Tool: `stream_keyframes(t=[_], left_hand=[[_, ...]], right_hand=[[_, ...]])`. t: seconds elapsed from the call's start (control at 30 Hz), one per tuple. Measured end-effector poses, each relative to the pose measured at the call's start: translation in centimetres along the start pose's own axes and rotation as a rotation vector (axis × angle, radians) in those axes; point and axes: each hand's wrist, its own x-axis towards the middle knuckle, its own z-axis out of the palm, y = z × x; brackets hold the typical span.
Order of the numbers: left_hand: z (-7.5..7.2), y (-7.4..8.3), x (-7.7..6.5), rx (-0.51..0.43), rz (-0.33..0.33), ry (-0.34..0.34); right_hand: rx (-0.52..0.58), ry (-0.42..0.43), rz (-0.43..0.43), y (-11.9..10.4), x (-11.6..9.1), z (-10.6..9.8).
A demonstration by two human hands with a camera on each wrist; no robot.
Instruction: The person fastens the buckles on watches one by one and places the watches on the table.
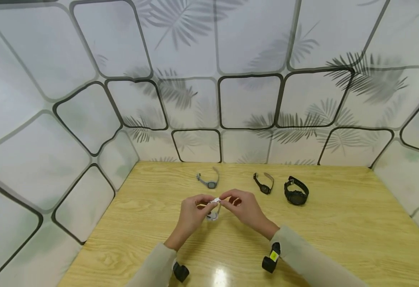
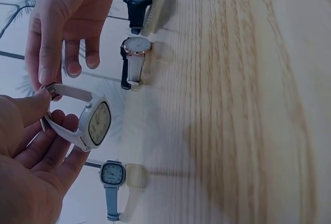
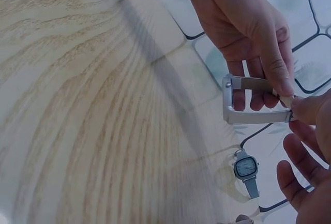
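Cream sleeves (image 1: 152, 265) reach in from the near edge, a small black camera (image 1: 269, 264) worn at each wrist. Ahead of them, the left hand (image 1: 192, 212) and right hand (image 1: 244, 205) meet at a white watch (image 2: 99, 123), held above the wooden surface (image 1: 338, 227), its band bent into a loop. Both pinch the band ends between thumb and fingers; whether the buckle is fastened cannot be told. A slip looks possible: the hold appears to rest on fingertips alone, and if one pinch loosened or the two pulled unevenly, the ends could spring apart and the watch drop. Wrists angle inward, backs of the hands largely upward, with the right hand's lower fingers loosely bent clear of the band. Beyond, a bulky black watch (image 1: 296, 197) sits at right, a slim watch (image 1: 265, 189) near it, a grey watch (image 1: 212, 185) farther left. Behind stands a leaf-patterned wall (image 1: 249, 99).
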Motion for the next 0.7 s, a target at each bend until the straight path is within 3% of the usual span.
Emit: stream_keyframes(t=[0.17,0.43,0.7], left_hand=[[0.13,0.04,0.07,-0.012,-0.002,0.001],[0.28,-0.01,0.18,0.001,0.003,0.01],[0.32,-0.26,0.1,-0.021,-0.003,0.016]], right_hand=[[-0.001,0.032,-0.001,-0.09,0.02,0.35],[-0.049,0.057,-0.085,-0.3,0.26,0.62],[-0.041,0.044,-0.039,-0.29,-0.11,0.5]])
